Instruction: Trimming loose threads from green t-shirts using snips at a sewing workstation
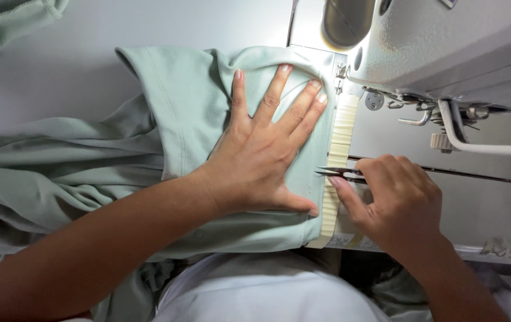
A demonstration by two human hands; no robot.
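free: bare table far left | blocked: sewing machine over right, green cloth covers mid

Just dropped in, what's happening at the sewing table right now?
A person sits at a sewing machine. The left hand lies flat with fingers spread on a pale green garment, pressing it to the table. The right hand holds small snips, their tips at the ribbed cream elastic band that runs along the garment's edge toward the machine's foot. More green fabric is bunched up at the left.
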